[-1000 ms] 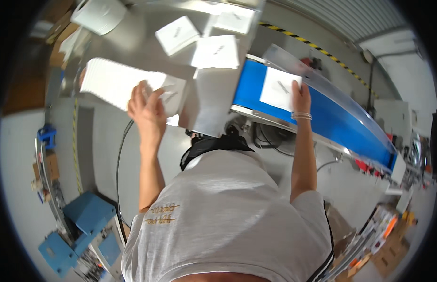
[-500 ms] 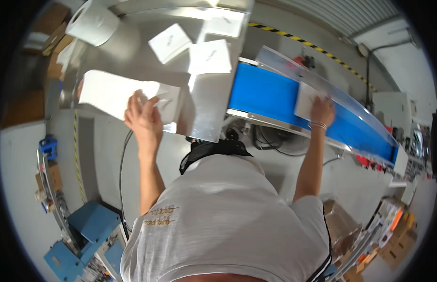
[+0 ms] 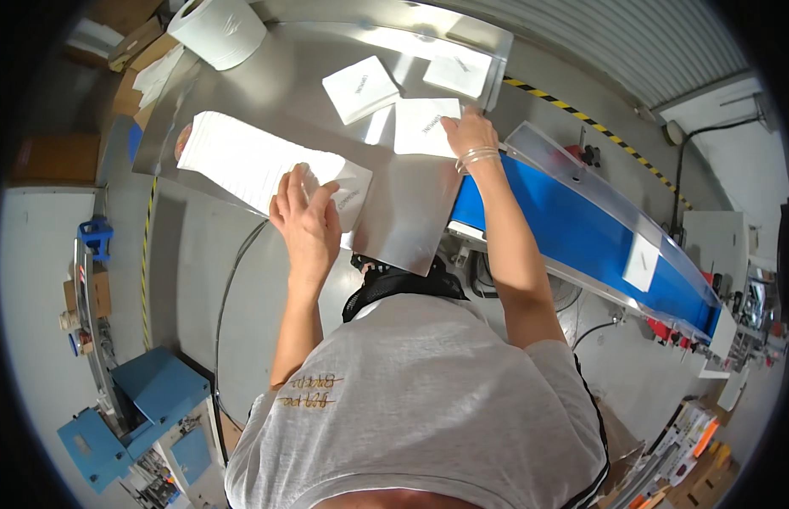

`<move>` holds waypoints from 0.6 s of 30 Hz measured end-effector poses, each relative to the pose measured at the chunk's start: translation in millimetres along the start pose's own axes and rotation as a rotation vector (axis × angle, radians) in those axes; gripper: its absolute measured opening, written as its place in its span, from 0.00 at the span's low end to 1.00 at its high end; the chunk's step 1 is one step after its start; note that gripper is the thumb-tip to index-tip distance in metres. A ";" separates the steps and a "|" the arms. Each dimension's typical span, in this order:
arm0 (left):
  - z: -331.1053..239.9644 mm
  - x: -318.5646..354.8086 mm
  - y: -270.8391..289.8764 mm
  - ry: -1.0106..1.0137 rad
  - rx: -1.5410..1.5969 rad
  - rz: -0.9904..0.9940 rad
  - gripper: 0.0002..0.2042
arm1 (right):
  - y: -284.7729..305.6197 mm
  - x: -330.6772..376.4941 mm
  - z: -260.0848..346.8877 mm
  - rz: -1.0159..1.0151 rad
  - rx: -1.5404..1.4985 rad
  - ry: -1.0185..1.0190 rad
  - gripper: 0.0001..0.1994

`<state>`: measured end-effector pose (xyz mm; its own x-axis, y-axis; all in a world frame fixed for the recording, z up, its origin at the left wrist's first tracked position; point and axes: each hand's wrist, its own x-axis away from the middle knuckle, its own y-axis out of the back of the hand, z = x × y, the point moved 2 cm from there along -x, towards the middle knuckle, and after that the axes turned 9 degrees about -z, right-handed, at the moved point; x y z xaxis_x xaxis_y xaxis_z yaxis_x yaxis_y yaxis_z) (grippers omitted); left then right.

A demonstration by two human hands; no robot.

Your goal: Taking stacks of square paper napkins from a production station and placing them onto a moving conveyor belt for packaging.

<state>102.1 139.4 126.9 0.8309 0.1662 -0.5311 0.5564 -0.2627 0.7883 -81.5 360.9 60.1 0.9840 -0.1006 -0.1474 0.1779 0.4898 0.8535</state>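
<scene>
A long row of thin white sheets or flat packets (image 3: pixel 250 157) leans on the metal table at the left. My left hand (image 3: pixel 305 212) rests at its near right end, fingers bent and apart against the last pieces. A flat white square with dark print (image 3: pixel 421 127) lies on the right part of the table. My right hand (image 3: pixel 472 136), with bangles on its wrist, pinches the right edge of that square; its far fingers are partly hidden. Two more white square piles lie near, one tilted (image 3: pixel 359 89) and one farther back (image 3: pixel 458 72). Another white piece (image 3: pixel 641 263) lies on the blue conveyor belt (image 3: pixel 555 208).
A clear plastic guard (image 3: pixel 598 182) runs along the belt's far side. At the back left of the metal table (image 3: pixel 276 76) stands a big white roll (image 3: pixel 218 34). Cardboard boxes (image 3: pixel 55 157) are at the far left, blue cabinets (image 3: pixel 161 386) at lower left.
My right hand has left the white piece on the belt and moved left to the white square on the table. That piece has travelled right along the belt. My left hand stays at the row.
</scene>
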 end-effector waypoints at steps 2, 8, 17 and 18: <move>-2.5 -1.7 1.9 -0.002 -0.007 0.006 0.14 | -10.2 -12.0 0.0 0.213 0.200 -0.110 0.38; 1.5 0.9 4.0 0.041 0.006 0.002 0.12 | -5.8 -6.8 4.8 0.339 0.126 -0.211 0.26; 2.5 -0.7 1.0 0.030 0.018 0.005 0.12 | -5.0 2.8 -34.3 0.570 -0.461 -0.142 0.28; 2.6 -1.0 -0.2 0.034 0.015 -0.002 0.12 | 4.2 5.0 -30.7 0.674 -0.632 -0.203 0.28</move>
<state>101.1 136.9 126.5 0.8296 0.1990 -0.5218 0.5583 -0.2768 0.7821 -75.4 389.1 47.6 0.8714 0.2557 0.4186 -0.3948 0.8721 0.2890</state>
